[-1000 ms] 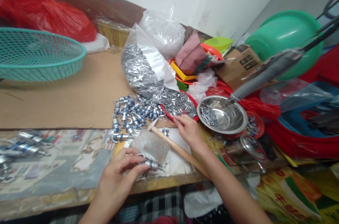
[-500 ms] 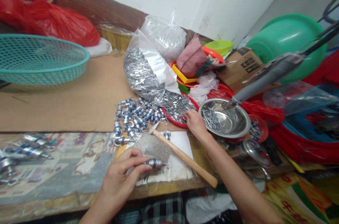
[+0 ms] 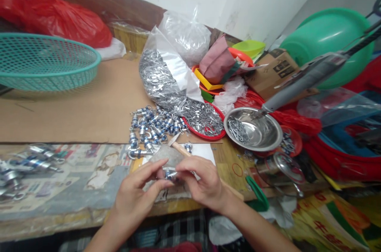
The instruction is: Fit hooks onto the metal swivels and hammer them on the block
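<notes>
Low in the centre of the frame, the left hand (image 3: pixel 135 198) and right hand (image 3: pixel 202 184) meet over a grey metal plate (image 3: pixel 166 156), fingertips of both pinching one small silver metal fitting with a blue band (image 3: pixel 169 174) between them. It looks light, rigid and smooth, likely slippery, so a fingertip pinch at each end suits it. More such fittings lie in a loose heap (image 3: pixel 151 127) just above, beside a red dish of tiny metal pieces (image 3: pixel 205 119).

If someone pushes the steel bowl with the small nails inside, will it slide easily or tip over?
The steel bowl looks thin and shiny, so it would probably slide easily. It is wide and shallow, so tipping seems unlikely. The nails lie loose inside and would likely shift and rattle; they fill only a part, so it is probably light.
</notes>
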Demonstrator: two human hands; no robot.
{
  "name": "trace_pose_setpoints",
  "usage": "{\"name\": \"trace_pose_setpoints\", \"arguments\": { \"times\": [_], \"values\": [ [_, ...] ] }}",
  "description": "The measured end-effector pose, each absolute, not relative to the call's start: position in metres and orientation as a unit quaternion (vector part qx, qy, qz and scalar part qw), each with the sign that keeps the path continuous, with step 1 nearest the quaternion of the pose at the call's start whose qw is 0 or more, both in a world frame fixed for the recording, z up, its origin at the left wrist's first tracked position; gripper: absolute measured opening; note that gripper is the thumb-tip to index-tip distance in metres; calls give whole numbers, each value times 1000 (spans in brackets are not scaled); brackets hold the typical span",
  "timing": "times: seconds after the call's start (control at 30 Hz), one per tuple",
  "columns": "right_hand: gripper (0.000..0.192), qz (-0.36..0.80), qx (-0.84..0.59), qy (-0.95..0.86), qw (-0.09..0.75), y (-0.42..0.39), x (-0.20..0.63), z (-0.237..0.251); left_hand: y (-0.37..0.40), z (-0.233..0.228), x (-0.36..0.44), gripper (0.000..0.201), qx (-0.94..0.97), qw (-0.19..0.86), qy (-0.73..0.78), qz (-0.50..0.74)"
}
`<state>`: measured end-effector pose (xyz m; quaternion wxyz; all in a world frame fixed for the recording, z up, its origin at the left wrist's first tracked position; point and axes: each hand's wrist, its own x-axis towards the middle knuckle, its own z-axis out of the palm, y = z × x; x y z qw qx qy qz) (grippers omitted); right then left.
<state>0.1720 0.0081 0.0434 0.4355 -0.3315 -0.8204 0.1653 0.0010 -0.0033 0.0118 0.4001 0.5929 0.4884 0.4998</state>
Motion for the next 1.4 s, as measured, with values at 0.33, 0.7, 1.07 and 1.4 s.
{"name": "trace_pose_setpoints", "arguments": {
  "times": [0.33, 0.7, 1.07, 1.4],
  "values": [
    [18, 169, -299, -819, 459, 1, 167, 43, -7, 28, -2, 15, 631, 420, 454, 468],
    [24, 72, -258, -879, 395, -12, 182, 27, -9, 31, -12, 9, 603, 494, 472, 411],
    [25, 129, -304, -848, 415, -15, 179, 28, -8, 34, -15, 13, 653, 480, 439, 388],
    [11, 279, -440, -737, 431, -24, 168, 34, -19, 18, 0, 56, 412, 658, 498, 387]
  ]
}}
